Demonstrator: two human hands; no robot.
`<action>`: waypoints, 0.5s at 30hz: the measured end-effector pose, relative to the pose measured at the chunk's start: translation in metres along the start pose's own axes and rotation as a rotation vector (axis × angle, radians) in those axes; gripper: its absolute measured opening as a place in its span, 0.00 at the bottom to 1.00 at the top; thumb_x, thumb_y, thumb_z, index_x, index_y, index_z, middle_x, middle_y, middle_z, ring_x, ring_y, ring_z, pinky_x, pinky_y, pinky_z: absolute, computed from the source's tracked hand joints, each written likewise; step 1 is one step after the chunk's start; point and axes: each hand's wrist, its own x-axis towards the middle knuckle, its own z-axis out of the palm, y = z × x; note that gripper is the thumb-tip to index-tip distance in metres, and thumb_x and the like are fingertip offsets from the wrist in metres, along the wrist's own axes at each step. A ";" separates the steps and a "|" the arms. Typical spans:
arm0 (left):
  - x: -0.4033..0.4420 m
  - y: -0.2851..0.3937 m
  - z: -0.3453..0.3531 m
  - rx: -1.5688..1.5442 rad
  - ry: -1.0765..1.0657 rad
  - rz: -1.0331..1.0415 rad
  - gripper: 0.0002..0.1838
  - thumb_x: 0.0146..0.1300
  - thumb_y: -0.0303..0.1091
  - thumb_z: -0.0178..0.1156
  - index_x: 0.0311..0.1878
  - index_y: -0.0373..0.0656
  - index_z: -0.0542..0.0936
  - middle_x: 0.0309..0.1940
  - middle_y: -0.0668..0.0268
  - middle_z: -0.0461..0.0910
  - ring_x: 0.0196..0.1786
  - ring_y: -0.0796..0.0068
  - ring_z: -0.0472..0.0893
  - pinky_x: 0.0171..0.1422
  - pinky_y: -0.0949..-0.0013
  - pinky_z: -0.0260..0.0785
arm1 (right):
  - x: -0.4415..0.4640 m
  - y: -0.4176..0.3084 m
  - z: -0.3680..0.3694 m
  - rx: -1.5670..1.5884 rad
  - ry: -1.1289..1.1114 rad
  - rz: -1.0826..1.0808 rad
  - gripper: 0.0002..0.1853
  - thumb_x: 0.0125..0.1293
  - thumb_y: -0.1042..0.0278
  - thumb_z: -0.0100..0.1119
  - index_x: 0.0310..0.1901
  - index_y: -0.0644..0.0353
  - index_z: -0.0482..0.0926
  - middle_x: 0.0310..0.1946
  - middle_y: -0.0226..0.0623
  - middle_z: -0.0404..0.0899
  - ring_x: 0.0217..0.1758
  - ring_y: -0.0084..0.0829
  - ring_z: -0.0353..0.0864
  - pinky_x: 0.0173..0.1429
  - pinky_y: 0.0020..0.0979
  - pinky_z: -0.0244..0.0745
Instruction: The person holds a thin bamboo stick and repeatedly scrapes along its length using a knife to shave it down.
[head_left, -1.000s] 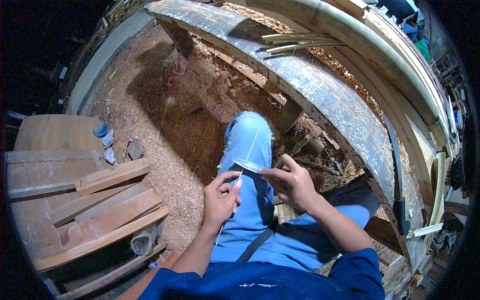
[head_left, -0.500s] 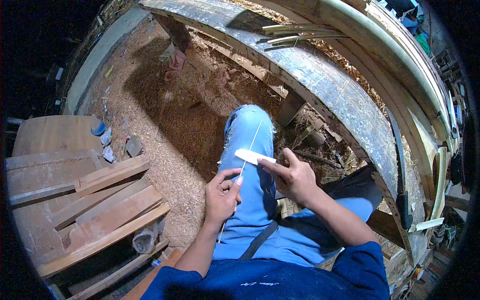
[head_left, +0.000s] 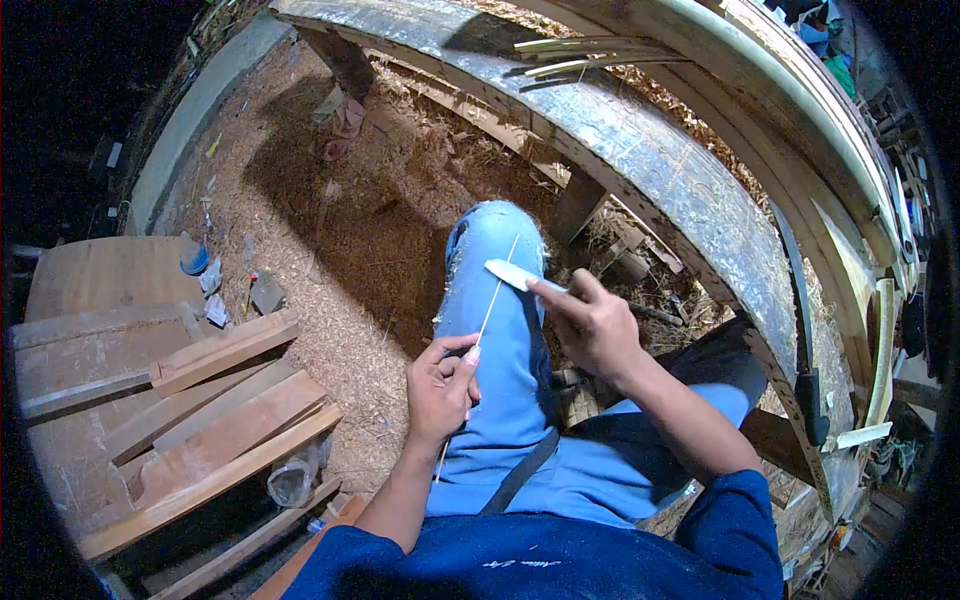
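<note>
Stick [head_left: 493, 300], pinched in left fingers [head_left: 463, 372], points toward the knee [head_left: 482, 225]; blade [head_left: 510, 274], gripped by right fingers [head_left: 562, 301], has shifted kneeward, so crosses nearer the stick's tip.

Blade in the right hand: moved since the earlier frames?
Yes. The blade has moved higher in the view, judged against the stacked planks, and farther from the left hand along the thin strip.

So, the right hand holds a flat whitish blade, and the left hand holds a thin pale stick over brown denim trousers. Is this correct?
Not quite: the head view shows blue denim trousers. The right hand does hold the flat whitish blade, and the left hand the thin pale stick.
</note>
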 end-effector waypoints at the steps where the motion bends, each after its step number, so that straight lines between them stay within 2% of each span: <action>1: 0.001 0.001 0.001 0.000 0.011 0.002 0.11 0.78 0.27 0.62 0.60 0.35 0.83 0.18 0.66 0.79 0.13 0.87 0.70 0.16 0.78 0.59 | -0.003 0.004 0.004 0.007 -0.006 -0.089 0.31 0.60 0.68 0.71 0.66 0.32 0.85 0.37 0.37 0.75 0.27 0.43 0.85 0.29 0.46 0.83; 3: 0.001 0.002 0.002 0.003 0.025 0.003 0.12 0.78 0.27 0.62 0.60 0.35 0.83 0.18 0.66 0.79 0.13 0.87 0.69 0.16 0.78 0.58 | -0.016 -0.005 0.011 -0.028 -0.092 -0.187 0.29 0.63 0.66 0.71 0.67 0.30 0.84 0.35 0.36 0.73 0.25 0.40 0.84 0.28 0.44 0.83; 7: 0.001 0.004 -0.001 0.001 0.026 -0.016 0.12 0.79 0.26 0.62 0.60 0.34 0.83 0.18 0.66 0.79 0.12 0.87 0.69 0.16 0.78 0.58 | 0.001 0.000 -0.007 -0.006 -0.055 0.007 0.32 0.62 0.62 0.72 0.70 0.29 0.82 0.38 0.39 0.74 0.28 0.42 0.86 0.29 0.46 0.84; 9: 0.001 0.002 0.001 0.010 0.014 -0.003 0.12 0.79 0.26 0.62 0.60 0.34 0.83 0.18 0.66 0.79 0.12 0.87 0.68 0.16 0.78 0.58 | -0.001 0.002 -0.001 -0.064 -0.054 -0.011 0.33 0.62 0.63 0.71 0.70 0.28 0.81 0.40 0.40 0.75 0.30 0.42 0.87 0.30 0.47 0.84; 11: 0.003 -0.001 -0.001 -0.001 0.022 -0.001 0.11 0.79 0.26 0.61 0.60 0.34 0.83 0.18 0.66 0.79 0.12 0.87 0.68 0.16 0.78 0.58 | -0.012 0.000 0.005 -0.042 -0.150 -0.172 0.34 0.62 0.64 0.70 0.71 0.28 0.80 0.40 0.39 0.75 0.31 0.41 0.87 0.30 0.46 0.84; 13: 0.003 0.001 -0.001 -0.006 0.015 0.000 0.11 0.79 0.26 0.61 0.60 0.34 0.83 0.18 0.66 0.79 0.12 0.87 0.68 0.15 0.78 0.58 | -0.019 -0.004 0.011 -0.032 -0.155 -0.225 0.35 0.60 0.66 0.70 0.70 0.28 0.81 0.40 0.38 0.75 0.29 0.40 0.87 0.29 0.45 0.84; 15: 0.001 0.001 -0.003 -0.009 0.007 -0.009 0.11 0.79 0.26 0.61 0.60 0.34 0.83 0.18 0.66 0.79 0.12 0.87 0.68 0.15 0.78 0.58 | -0.009 0.009 0.008 -0.039 -0.047 -0.097 0.35 0.58 0.66 0.70 0.70 0.29 0.82 0.39 0.37 0.75 0.29 0.40 0.86 0.30 0.45 0.83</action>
